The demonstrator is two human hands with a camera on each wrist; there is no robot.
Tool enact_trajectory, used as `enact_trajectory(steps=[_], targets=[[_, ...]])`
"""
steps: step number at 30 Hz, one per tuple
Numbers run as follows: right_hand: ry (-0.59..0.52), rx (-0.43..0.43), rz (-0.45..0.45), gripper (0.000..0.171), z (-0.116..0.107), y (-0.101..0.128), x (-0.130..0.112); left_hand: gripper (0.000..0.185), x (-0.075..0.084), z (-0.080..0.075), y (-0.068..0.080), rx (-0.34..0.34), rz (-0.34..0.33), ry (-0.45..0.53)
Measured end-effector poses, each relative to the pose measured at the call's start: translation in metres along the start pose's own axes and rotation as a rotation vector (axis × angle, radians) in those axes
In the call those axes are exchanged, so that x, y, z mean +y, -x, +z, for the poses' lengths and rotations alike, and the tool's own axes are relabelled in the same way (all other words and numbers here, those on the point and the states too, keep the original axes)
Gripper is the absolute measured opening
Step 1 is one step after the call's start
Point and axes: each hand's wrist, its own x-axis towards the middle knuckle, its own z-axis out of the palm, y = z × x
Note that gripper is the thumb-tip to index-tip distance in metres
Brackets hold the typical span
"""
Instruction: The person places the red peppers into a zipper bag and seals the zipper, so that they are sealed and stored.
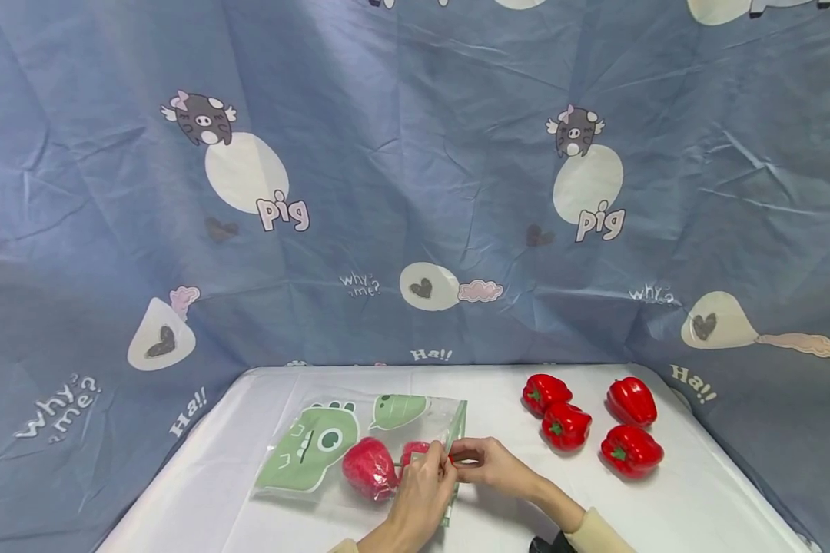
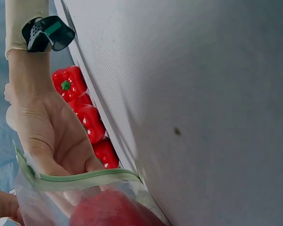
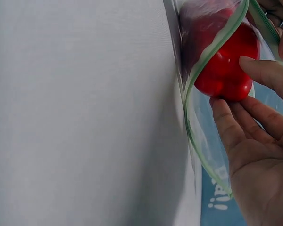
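Observation:
A clear zip bag with green cartoon prints lies on the table, its green-edged mouth to the right. Inside it sits a red bell pepper; another red shape beside it is partly covered by my left hand. That hand pinches the rim of the bag's mouth. Coming from the right, my right hand holds a glossy red bell pepper partly inside the mouth, thumb on its side and fingertips under its end. The head view mostly hides this pepper between the hands.
On the table's right side stand several red bell peppers with green stems. The white tabletop reaches back to a blue printed curtain. A black device is strapped on the right wrist.

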Motion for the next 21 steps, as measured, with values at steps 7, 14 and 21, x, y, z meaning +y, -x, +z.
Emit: enact_trajectory(steps=[7,14,21], targets=[[0.019,0.031,0.038,0.032,0.0053,-0.0064,-0.0039,0.021,0.0002,0.0003,0.0012,-0.005,0.0,0.024],[0.038,0.046,0.075,0.032,0.0075,-0.01,-0.0046,0.021,0.0003,0.0013,0.001,0.013,0.009,0.011],[0.072,0.044,0.058,0.029,0.0066,-0.0104,-0.0034,0.02,-0.0008,0.0002,0.0005,-0.01,-0.003,0.027]])
